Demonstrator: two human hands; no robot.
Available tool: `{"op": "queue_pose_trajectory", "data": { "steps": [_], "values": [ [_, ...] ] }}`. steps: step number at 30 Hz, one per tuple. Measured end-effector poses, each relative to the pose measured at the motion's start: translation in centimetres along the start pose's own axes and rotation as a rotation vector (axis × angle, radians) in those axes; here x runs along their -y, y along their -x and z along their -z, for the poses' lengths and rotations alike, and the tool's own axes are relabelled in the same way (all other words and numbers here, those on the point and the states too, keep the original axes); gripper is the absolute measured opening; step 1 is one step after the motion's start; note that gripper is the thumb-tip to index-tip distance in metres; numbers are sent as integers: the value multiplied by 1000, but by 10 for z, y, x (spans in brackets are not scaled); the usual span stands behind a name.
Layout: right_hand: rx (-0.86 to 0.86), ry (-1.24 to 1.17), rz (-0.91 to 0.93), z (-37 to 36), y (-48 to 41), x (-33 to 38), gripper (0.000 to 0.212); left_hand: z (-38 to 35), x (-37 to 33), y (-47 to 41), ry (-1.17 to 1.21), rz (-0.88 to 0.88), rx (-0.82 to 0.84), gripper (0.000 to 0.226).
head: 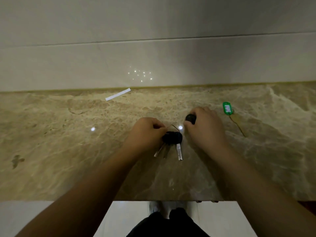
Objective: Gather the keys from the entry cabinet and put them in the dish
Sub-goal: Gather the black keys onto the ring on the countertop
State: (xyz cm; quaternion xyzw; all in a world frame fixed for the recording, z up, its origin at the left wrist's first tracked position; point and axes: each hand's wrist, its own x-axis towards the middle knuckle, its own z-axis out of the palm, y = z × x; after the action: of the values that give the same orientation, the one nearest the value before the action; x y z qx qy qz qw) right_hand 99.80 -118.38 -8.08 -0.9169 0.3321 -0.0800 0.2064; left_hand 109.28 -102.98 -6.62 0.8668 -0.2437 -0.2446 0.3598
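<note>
Marble-look cabinet top (68,134) fills mid frame. I read this as the gathering step, mid pickup. Left hand (147,134), centre frame, has its fingers curled and pinches a bunch of keys (171,138): black heads, metal blades fanning toward the lower edge. Whether the bunch rests on the stone or is just off it, I can't tell. Right hand (205,127), just right of it, has its fingers curled round a black-headed key (190,118), whose blade is hidden under the palm. Green tag (226,107) lies right of the right hand, apart from it, with a thin cord (237,124) trailing down-right; what hangs on it is too dim to call. Dish is not in frame. Next move, my guess: collect the tagged item, then turn the head to find the dish. White paper strip (118,94) sits upper centre-left by the wall (153,62). Nothing blocks the tag.
</note>
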Motion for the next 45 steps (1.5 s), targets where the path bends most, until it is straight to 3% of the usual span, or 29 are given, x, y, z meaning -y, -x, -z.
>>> {"op": "queue_pose_trajectory", "data": {
  "steps": [5, 9, 16, 23, 28, 36, 45],
  "values": [
    [145, -409, 31, 5, 4, 0, 14, -1, -4, 10, 157, -1, -38, 22],
    [255, -592, 60, 12, 9, 1, 33, 2, -3, 17, 264, -70, -112, 21],
    [173, -567, 160, 17, 10, 9, 15, 3, -10, 19, 446, -137, -203, 16],
    [130, -527, 255, 19, 9, 7, 8, 3, -15, 22, 402, -218, -184, 24],
    [90, -443, 340, 18, 9, 5, 8, 2, -14, 22, 396, -201, -128, 21],
    [49, -405, 418, 13, 15, 6, 9, -5, -10, 22, 393, -171, -230, 16],
    [-21, -366, 467, 14, 21, 11, 7, 0, -6, 22, 434, -183, -216, 13]
  ]
}}
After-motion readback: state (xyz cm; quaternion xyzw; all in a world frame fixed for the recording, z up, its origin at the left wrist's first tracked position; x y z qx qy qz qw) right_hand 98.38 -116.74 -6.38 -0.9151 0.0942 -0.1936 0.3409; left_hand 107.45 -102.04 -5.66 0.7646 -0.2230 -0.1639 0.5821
